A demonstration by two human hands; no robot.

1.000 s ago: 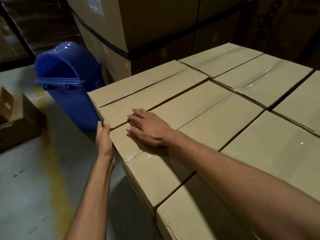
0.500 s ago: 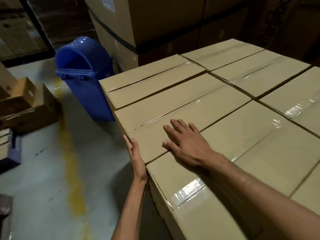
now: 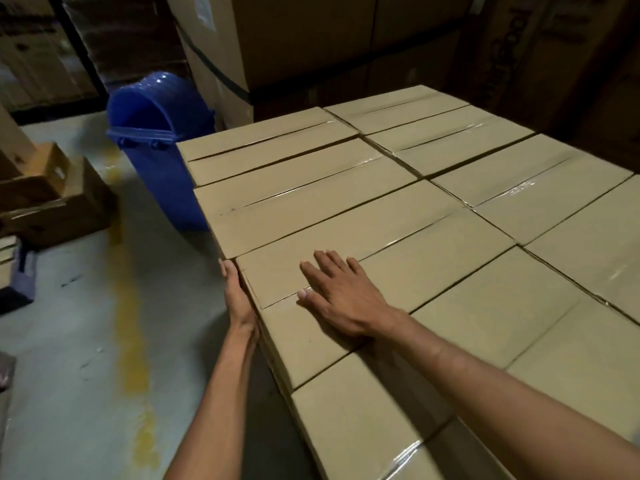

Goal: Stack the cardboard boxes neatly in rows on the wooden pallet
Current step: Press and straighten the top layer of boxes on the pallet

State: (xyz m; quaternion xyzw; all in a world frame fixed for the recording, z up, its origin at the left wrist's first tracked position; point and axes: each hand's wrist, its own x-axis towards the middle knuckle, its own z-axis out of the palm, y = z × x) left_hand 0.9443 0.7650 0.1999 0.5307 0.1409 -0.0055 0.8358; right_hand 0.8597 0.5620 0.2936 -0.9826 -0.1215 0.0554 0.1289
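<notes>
From the head camera, the right hand (image 3: 341,299) lies flat, fingers straight and slightly spread, on top of a cardboard box (image 3: 433,258) at the near left edge of the stack. The left hand (image 3: 237,296) presses its straight fingers against that box's side and grips nothing. The box sits flush in a top layer of boxes (image 3: 502,188) laid in tight rows. A blue bin (image 3: 156,133) stands just beside the stack's far left corner. A yellow line (image 3: 128,306) runs along the floor, and loose cartons (image 3: 52,199) lie at left.
</notes>
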